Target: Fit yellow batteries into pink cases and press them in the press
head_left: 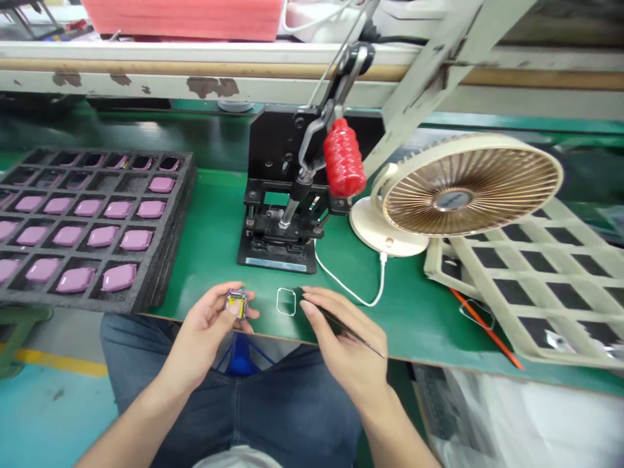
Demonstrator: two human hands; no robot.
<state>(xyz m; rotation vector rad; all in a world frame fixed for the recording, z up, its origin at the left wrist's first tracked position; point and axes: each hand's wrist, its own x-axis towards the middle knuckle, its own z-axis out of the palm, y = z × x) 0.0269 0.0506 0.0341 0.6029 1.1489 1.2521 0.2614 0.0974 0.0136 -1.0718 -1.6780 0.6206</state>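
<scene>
My left hand (209, 328) pinches a small square part with a yellow middle (236, 303) just above the near edge of the green table (214, 227). My right hand (341, 338) grips thin black tweezers (341, 323), whose tip touches a thin square ring (286, 301) lying flat on the green mat. The two hands are a short way apart, with the ring between them.
A black hand press (283, 195) with a red handle (344, 159) stands behind the hands. Stacked black foam trays (160, 260) holding several pink parts lie at left. A cream desk fan (463, 188) and a cream lattice tray (536, 279) are at right, with a white cable (351, 286).
</scene>
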